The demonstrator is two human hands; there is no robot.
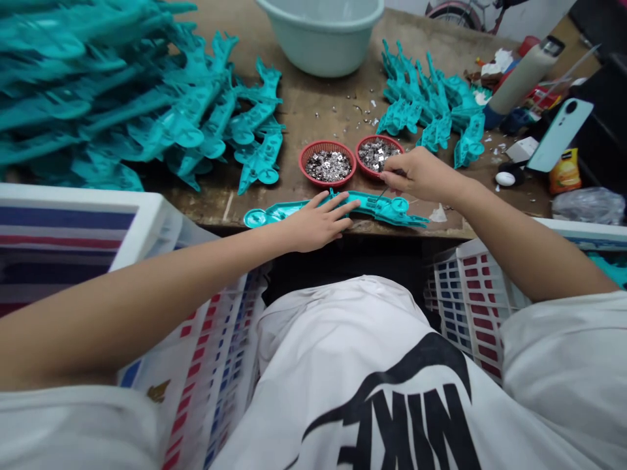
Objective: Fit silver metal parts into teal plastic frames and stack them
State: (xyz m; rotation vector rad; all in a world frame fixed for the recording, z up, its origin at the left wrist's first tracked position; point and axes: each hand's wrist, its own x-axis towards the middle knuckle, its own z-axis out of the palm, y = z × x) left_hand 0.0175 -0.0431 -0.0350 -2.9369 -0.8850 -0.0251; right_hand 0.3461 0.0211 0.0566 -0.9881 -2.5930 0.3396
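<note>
A long teal plastic part [377, 207] lies along the near edge of the wooden table. My left hand [318, 222] rests flat on its middle, fingers stretched out, pressing it down. My right hand [416, 175] is closed in a pinch on a thin metal tool whose tip touches the part near its right end. Just behind the hands stand two small red baskets, the left one [327, 164] and the right one [377, 155], both filled with small shiny metal pieces.
A big heap of teal parts [122, 98] covers the left of the table; a smaller pile [431, 108] lies at the right. A pale green basin [323, 32] stands at the back. A phone [558, 134], bottle and clutter sit far right. Crates [470, 300] flank my lap.
</note>
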